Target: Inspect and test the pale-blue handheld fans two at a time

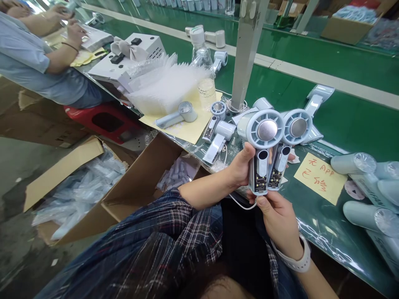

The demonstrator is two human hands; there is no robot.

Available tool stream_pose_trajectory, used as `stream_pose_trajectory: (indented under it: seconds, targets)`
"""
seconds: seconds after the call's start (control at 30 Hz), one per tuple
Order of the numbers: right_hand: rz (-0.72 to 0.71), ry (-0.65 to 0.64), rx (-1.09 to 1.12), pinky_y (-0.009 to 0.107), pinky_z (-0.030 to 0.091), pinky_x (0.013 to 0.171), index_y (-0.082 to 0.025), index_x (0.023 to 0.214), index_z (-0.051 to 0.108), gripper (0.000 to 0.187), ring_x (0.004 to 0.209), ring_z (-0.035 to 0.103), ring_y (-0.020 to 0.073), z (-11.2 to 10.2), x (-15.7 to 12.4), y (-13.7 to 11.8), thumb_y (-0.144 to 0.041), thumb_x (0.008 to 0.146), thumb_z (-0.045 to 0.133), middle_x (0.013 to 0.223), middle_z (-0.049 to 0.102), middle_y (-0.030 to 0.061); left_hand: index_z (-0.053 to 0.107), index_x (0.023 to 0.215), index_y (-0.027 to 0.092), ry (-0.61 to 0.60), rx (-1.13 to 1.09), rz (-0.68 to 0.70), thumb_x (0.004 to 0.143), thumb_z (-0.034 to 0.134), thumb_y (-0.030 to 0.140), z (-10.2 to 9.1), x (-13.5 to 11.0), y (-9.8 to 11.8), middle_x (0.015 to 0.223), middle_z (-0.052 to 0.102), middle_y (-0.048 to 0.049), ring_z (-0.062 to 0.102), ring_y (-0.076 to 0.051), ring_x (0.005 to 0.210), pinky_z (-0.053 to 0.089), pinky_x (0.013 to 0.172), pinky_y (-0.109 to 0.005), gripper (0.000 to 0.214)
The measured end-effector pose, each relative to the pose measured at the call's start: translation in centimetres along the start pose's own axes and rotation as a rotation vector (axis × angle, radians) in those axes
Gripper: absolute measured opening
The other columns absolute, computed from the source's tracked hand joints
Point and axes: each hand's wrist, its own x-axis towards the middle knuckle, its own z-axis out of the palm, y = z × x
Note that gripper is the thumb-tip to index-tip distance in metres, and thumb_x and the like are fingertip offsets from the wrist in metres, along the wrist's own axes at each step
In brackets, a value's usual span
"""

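Note:
I hold two pale blue handheld fans side by side above the bench edge. My left hand (240, 166) is closed around the handle of the left fan (261, 137), whose open handle shows a circuit board. My right hand (279, 216) grips the bottom ends of the handles from below, nearest the right fan (294, 133). A white cable (240, 202) hangs under the handles. Both round fan heads face me, each with a silver centre disc.
Several more fans (215, 133) and a stack of clear bags (165, 85) lie on the green bench (343, 120). A water bottle (202, 70), a metal post (246, 54), a yellow note (321, 176), and finished fans (368, 191) stand close by. Open cartons (102, 182) sit on the floor at left. Another person (37, 62) works at far left.

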Motion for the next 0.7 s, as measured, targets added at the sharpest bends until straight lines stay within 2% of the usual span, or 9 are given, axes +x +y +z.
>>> stream_pose_trajectory:
  seconds: [0.2, 0.37, 0.43, 0.57, 0.7]
  targets:
    - [0.005, 0.001, -0.010, 0.035, 0.067, 0.077, -0.025, 0.097, 0.090, 0.041, 0.084, 0.084, 0.0264, 0.0, 0.0, 0.0, -0.065, 0.094, 0.079, 0.095, 0.088, 0.0103, 0.072, 0.098, 0.020, 0.007, -0.022, 0.032, 0.050, 0.060, 0.113, -0.8, 0.5, -1.1, 0.116, 0.079, -0.0161, 0.076, -0.035, 0.108, 0.064, 0.085, -0.043, 0.105]
    - [0.001, 0.012, -0.042, 0.036, 0.066, 0.077, -0.025, 0.095, 0.090, 0.042, 0.084, 0.084, 0.0274, -0.1, -0.1, 0.0, -0.066, 0.093, 0.079, 0.095, 0.088, 0.0106, 0.074, 0.104, 0.020, -0.001, -0.005, 0.027, 0.050, 0.060, 0.113, -0.4, 0.4, -0.9, 0.115, 0.079, -0.0171, 0.075, -0.036, 0.109, 0.063, 0.081, -0.042, 0.108]
    - [-0.003, 0.007, -0.044, 0.036, 0.067, 0.077, -0.026, 0.095, 0.090, 0.042, 0.085, 0.084, 0.0275, -0.1, -0.1, -0.1, -0.066, 0.094, 0.078, 0.095, 0.088, 0.0106, 0.073, 0.101, 0.020, -0.003, -0.005, 0.029, 0.049, 0.060, 0.113, -0.2, 0.3, -0.7, 0.113, 0.079, -0.0169, 0.076, -0.037, 0.110, 0.063, 0.079, -0.041, 0.107]
    - [-0.017, 0.000, -0.045, 0.035, 0.067, 0.077, -0.026, 0.095, 0.090, 0.041, 0.084, 0.085, 0.0271, -0.1, -0.1, 0.0, -0.065, 0.095, 0.078, 0.094, 0.088, 0.0102, 0.061, 0.073, 0.021, -0.014, -0.010, 0.092, 0.051, 0.063, 0.111, 0.5, 0.1, 0.1, 0.110, 0.079, -0.0179, 0.073, -0.040, 0.124, 0.065, 0.088, -0.045, 0.093]
    - [-0.031, 0.004, -0.044, 0.036, 0.067, 0.076, -0.026, 0.093, 0.090, 0.041, 0.082, 0.084, 0.0269, 0.0, -0.1, 0.0, -0.065, 0.095, 0.078, 0.092, 0.088, 0.0102, 0.054, 0.066, 0.022, 0.002, 0.031, 0.121, 0.052, 0.064, 0.111, 1.3, 0.0, 1.0, 0.114, 0.078, -0.0186, 0.067, -0.042, 0.135, 0.064, 0.098, -0.049, 0.091]
